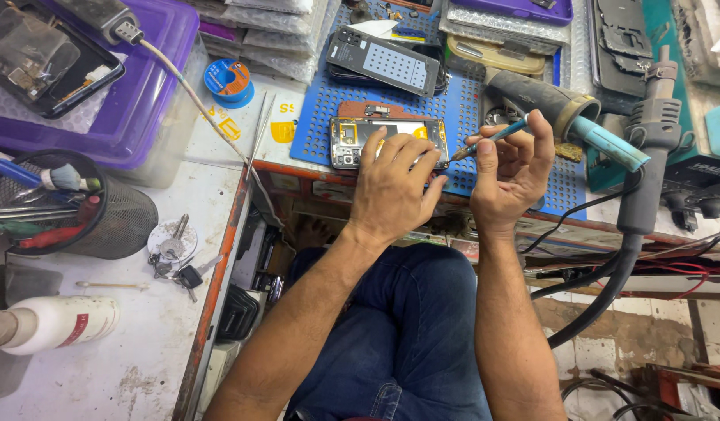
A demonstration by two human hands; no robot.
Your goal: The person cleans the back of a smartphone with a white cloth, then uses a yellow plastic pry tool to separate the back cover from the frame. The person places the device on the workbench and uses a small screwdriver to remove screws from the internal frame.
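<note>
An opened phone (358,137) with its back cover off lies on a blue perforated mat (317,117). My left hand (392,185) rests on the phone's right half, fingers spread, holding it down. My right hand (509,170) grips a thin blue-handled screwdriver (492,138) like a pen. Its tip points left and hovers just beside the phone's right edge. A second phone body (385,61) with a dotted grey panel lies further back on the mat.
A hot-air gun nozzle (561,105) and a dark handle with thick cable (648,148) stand right of my hand. On the left are a mesh tool cup (102,214), keys (176,261), a white bottle (52,323), a purple tray (141,93) and a solder spool (229,79).
</note>
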